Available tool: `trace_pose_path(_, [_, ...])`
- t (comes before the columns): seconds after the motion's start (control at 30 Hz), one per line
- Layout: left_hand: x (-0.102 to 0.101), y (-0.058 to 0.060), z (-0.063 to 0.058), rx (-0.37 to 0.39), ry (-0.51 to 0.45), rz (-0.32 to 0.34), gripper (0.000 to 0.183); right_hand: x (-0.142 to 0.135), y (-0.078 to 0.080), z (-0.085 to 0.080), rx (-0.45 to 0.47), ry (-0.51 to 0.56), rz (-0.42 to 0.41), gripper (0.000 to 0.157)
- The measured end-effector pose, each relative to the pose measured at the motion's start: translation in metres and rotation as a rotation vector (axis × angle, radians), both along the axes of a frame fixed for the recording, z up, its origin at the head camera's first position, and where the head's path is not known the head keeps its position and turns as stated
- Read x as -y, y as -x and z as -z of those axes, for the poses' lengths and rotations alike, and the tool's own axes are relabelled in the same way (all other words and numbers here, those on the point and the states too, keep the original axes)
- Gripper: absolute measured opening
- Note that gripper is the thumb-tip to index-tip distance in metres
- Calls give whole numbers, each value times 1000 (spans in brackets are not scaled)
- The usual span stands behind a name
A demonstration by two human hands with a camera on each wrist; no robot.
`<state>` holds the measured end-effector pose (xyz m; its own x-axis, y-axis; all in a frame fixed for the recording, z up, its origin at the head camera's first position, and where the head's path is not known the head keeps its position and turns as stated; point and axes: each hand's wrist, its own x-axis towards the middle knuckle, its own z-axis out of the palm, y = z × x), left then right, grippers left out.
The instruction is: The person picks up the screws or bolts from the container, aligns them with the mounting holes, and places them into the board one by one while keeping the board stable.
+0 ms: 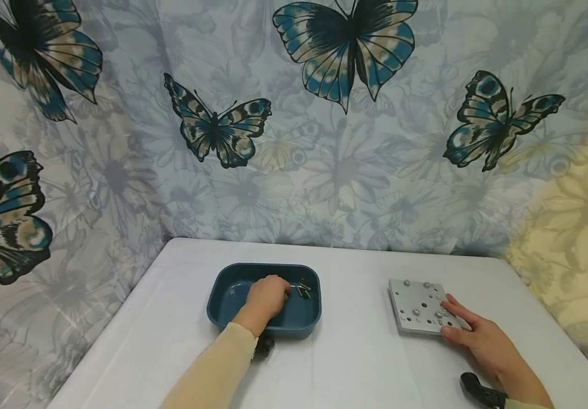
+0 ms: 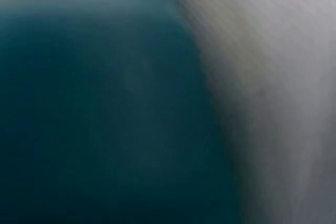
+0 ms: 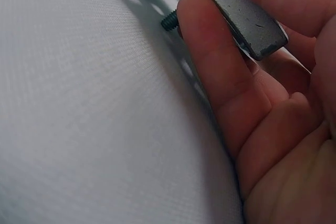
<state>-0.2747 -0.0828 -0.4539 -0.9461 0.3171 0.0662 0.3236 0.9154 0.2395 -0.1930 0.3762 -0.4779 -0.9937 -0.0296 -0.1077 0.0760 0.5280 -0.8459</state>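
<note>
A dark blue rectangular tray (image 1: 296, 330) stands on the left part of the table. My left hand (image 1: 267, 298) reaches down into it, fingertips hidden beneath the knuckles, so I cannot tell whether they pinch anything. Just right of those fingers lie several small screws (image 1: 304, 291). With thumb and fingers, my right hand (image 1: 485, 336) grips the right edge of a square silver metal plate (image 1: 418, 304) dotted with holes and several bolt heads. In the right wrist view, a threaded bolt end (image 3: 169, 21) sticks out below the plate, beside a finger that supports its underside.
A white cloth covers the table (image 1: 350, 363). Behind it and on the left hangs a butterfly-print curtain (image 1: 324, 187). Black wrist straps (image 1: 483, 392) show at both wrists. Only blurred blue tray and pale cloth fill the left wrist view.
</note>
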Motion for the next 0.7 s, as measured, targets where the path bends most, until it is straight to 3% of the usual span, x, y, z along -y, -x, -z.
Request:
trace_pose_path(0.4, [-4,-2,2,-143,24,8,5,-5,-2,3,-8,-3,-1,85])
trace_pose_path(0.57, [0,-1,-3,-132,5,3,4,-1,-2,5,-12,57,-2,83])
trace_pose_path(0.7, [2,-2,-6,-115,-70,-7,9,0,-1,6,-28,58,-5,81])
